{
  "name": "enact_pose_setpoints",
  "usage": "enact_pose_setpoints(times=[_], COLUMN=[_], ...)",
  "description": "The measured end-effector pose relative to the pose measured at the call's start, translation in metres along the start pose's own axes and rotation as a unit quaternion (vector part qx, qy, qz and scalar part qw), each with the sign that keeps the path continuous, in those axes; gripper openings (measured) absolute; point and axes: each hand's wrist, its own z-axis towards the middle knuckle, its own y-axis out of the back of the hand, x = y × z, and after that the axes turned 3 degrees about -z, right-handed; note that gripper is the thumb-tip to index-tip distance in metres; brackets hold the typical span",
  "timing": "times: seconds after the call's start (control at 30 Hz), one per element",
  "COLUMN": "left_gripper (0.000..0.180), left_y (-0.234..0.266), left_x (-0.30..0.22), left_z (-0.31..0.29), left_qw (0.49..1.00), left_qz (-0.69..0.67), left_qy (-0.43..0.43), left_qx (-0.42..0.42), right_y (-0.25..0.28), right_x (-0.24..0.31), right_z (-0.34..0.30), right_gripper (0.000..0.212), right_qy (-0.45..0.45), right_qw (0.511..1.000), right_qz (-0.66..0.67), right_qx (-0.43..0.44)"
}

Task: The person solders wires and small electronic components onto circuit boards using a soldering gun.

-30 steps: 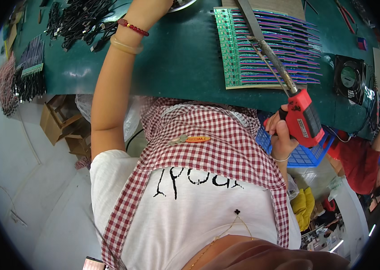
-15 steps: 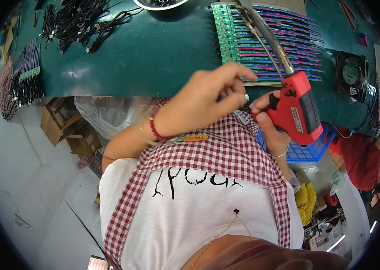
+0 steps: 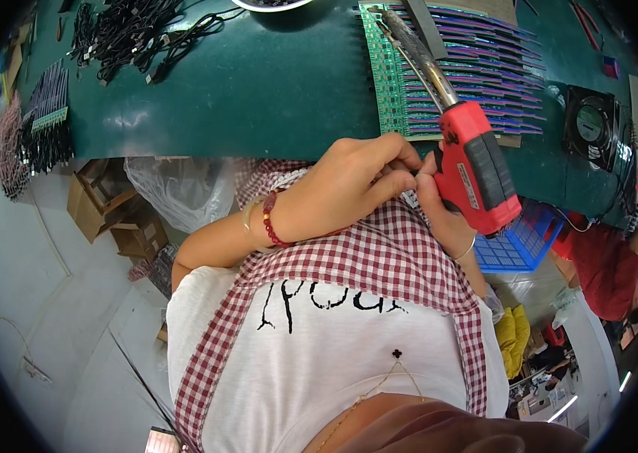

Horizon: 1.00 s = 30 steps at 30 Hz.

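In my right hand [image 3: 442,219] is a red and black soldering gun [image 3: 477,167], its long metal barrel slanting up and to the left. The barrel's tip lies over a row of green circuit boards [image 3: 389,102] with purple, pink and black wires [image 3: 485,84] running off to the right. My left hand [image 3: 349,180], with bracelets at the wrist, is closed in a pinch close against the right hand's fingers. Whatever sits between its fingertips is too small to make out. A dark grey bar [image 3: 426,29] rests across the boards, beside the barrel.
Black cables [image 3: 126,38] are piled at the back left, near a bowl [image 3: 274,6] at the far edge. More wired boards [image 3: 49,119] lie at the left edge. A small fan [image 3: 592,127] stands right; below it are a blue crate [image 3: 519,245] and another person's red sleeve [image 3: 598,264].
The soldering gun has moved left and slightly down. My left hand has lowered, its fingers closing into a pinch beside my right hand. The grey bar now shows more clearly.
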Motion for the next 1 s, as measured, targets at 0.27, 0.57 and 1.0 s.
enact_pose_setpoints(times=[0.27, 0.57, 1.0], left_gripper=[0.007, 0.014, 0.014], left_y=[0.012, 0.054, 0.069], left_x=[-0.001, 0.025, 0.024], left_z=[0.0, 0.037, 0.052], left_qw=[0.955, 0.981, 0.972], left_qz=[0.284, -0.041, -0.045], left_qy=[-0.088, 0.187, 0.225], left_qx=[-0.021, -0.03, 0.047], right_y=[-0.01, 0.021, 0.024], right_x=[-0.006, -0.027, -0.054], right_z=[-0.006, -0.043, -0.083], right_gripper=[0.019, 0.046, 0.029], right_qy=[-0.1, -0.121, -0.173], right_qw=[0.986, 0.947, 0.953], right_qz=[0.117, 0.266, 0.229], right_qx=[-0.066, -0.134, -0.094])
